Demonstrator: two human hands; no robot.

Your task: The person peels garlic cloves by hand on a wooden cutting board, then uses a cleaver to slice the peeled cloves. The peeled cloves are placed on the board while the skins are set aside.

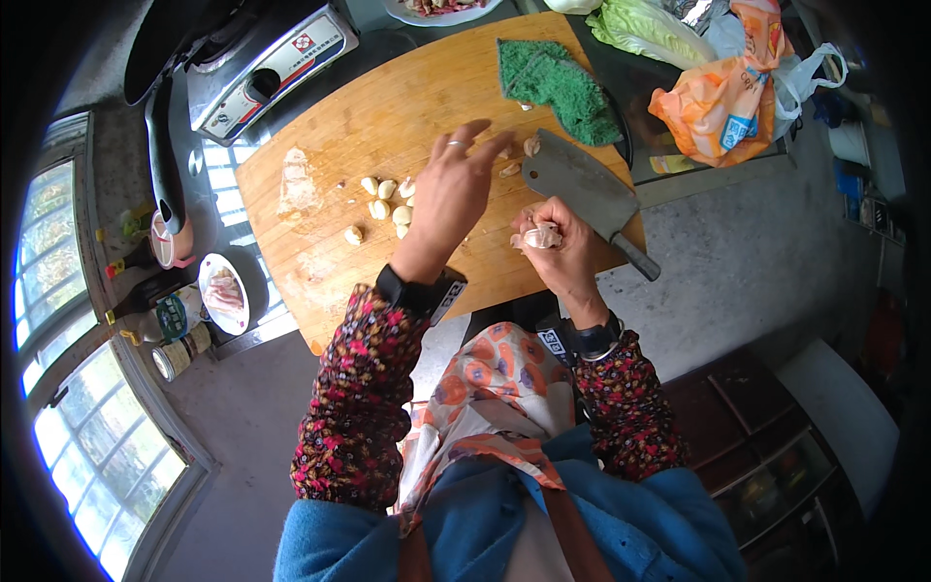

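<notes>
My left hand [452, 190] hovers over a wooden cutting board [342, 138] with its fingers apart. Peeled garlic cloves [379, 209] lie in a loose group beside it. Papery garlic [540, 235] is in the curled fingers of my right hand [569, 254]; how much is clove and how much skin is hard to tell. Beyond that hand, a cleaver [578, 188] lies flat, its handle jutting past the board's near right edge. Unpeeled cloves [532, 145] rest by the cleaver's far end, close to my left fingertips.
A green cloth [556, 91] covers the board's far right corner. To the left stand a gas stove [273, 76], a pan with a long handle [166, 153] and a plate of sliced meat [223, 295]. Cabbage [647, 33] and an orange plastic bag [720, 109] sit at the far right.
</notes>
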